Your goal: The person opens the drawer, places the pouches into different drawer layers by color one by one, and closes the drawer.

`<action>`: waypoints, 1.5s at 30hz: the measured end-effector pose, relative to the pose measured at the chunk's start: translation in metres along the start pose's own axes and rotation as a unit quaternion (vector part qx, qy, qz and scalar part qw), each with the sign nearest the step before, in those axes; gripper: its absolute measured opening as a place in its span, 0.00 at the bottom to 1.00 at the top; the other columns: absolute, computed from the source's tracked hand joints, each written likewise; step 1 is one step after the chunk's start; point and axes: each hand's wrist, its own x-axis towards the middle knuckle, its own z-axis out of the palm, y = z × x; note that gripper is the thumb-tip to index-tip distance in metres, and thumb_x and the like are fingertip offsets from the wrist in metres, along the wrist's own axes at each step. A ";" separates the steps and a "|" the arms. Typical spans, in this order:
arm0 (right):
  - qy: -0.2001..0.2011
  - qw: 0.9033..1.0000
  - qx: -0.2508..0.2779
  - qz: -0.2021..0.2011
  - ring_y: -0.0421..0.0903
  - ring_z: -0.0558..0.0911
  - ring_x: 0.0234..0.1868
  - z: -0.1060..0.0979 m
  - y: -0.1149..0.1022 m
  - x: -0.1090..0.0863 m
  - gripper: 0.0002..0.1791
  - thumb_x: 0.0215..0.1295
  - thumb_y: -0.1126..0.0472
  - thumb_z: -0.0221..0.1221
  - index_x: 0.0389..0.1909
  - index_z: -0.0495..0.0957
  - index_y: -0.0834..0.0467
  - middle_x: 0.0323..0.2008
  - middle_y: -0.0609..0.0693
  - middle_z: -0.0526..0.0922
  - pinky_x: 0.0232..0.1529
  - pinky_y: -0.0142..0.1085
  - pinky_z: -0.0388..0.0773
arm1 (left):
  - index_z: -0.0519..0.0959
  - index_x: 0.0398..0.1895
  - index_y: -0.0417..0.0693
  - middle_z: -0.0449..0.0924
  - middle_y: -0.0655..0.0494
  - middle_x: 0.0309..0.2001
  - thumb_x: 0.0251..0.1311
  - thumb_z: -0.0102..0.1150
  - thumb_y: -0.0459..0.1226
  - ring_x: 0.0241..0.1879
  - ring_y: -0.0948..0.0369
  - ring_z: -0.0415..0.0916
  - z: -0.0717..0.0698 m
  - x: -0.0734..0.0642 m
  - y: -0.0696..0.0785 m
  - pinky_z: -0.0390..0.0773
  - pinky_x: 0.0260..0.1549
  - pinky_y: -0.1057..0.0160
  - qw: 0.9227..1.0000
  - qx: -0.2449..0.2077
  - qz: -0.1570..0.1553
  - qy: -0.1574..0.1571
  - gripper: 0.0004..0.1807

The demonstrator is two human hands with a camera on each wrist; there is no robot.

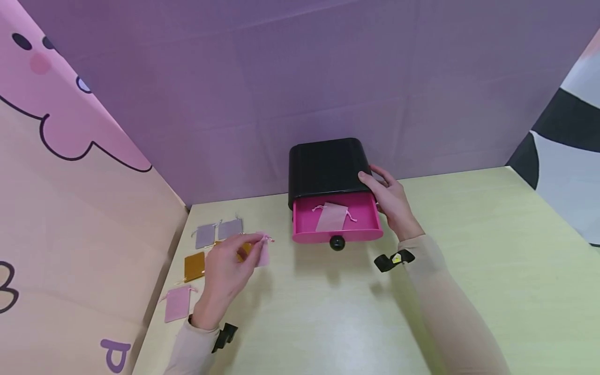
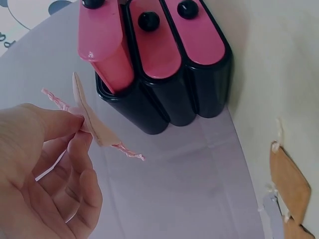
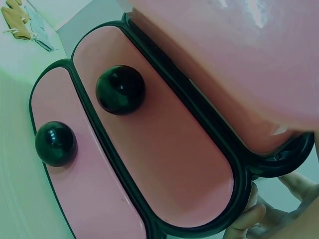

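Note:
Between thumb and fingertips, my left hand pinches a small pink drawstring pouch, held above the table left of the drawer box. In the left wrist view this pouch appears nearly edge-on, its cords hanging from both sides. My right hand grips the right side of the black drawer box, thumb near its top edge. The top pink drawer is pulled out, and another pale pink pouch lies inside it. Two lower drawers with round black knobs are closed.
Several pouches lie at the table's left: grey ones at the back, gold ones in the middle, one partly behind my left hand, and a pink one in front. A purple backdrop stands behind the box.

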 end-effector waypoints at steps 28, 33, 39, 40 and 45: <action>-0.007 1.000 0.002 0.002 0.59 0.74 0.74 0.000 -0.001 -0.003 0.48 0.70 0.31 0.60 0.86 0.55 0.40 0.81 0.56 0.65 0.52 0.32 0.79 | 0.91 0.50 0.50 0.92 0.55 0.42 0.64 0.75 0.36 0.27 0.62 0.82 0.016 0.036 0.038 0.80 0.27 0.68 0.997 -0.025 0.079 0.000 0.12; -0.005 1.000 -0.001 0.005 0.59 0.74 0.74 0.000 -0.001 -0.004 0.48 0.70 0.30 0.60 0.86 0.55 0.41 0.81 0.56 0.65 0.52 0.33 0.78 | 0.90 0.52 0.50 0.92 0.55 0.44 0.65 0.74 0.36 0.29 0.62 0.81 0.020 0.042 0.045 0.79 0.27 0.69 0.995 -0.028 0.093 -0.012 0.14; 0.000 1.000 -0.004 0.002 0.56 0.76 0.71 -0.002 -0.002 -0.003 0.48 0.70 0.30 0.60 0.86 0.55 0.41 0.80 0.57 0.67 0.49 0.30 0.79 | 0.90 0.53 0.49 0.92 0.54 0.44 0.64 0.75 0.37 0.30 0.62 0.80 0.024 0.050 0.051 0.80 0.29 0.69 0.993 -0.023 0.112 -0.021 0.15; 0.000 1.000 -0.004 0.002 0.56 0.76 0.70 -0.002 -0.002 -0.003 0.48 0.71 0.30 0.60 0.86 0.55 0.42 0.80 0.57 0.67 0.49 0.30 0.79 | 0.90 0.53 0.49 0.92 0.54 0.45 0.64 0.75 0.37 0.31 0.61 0.82 0.025 0.051 0.052 0.82 0.30 0.68 0.993 -0.022 0.114 -0.024 0.15; -0.001 1.000 -0.002 -0.001 0.57 0.76 0.72 -0.002 -0.001 -0.002 0.48 0.71 0.31 0.60 0.86 0.55 0.42 0.81 0.57 0.66 0.47 0.29 0.80 | 0.89 0.53 0.49 0.91 0.53 0.47 0.65 0.74 0.37 0.37 0.59 0.87 0.028 0.059 0.061 0.87 0.36 0.65 0.991 -0.023 0.124 -0.041 0.14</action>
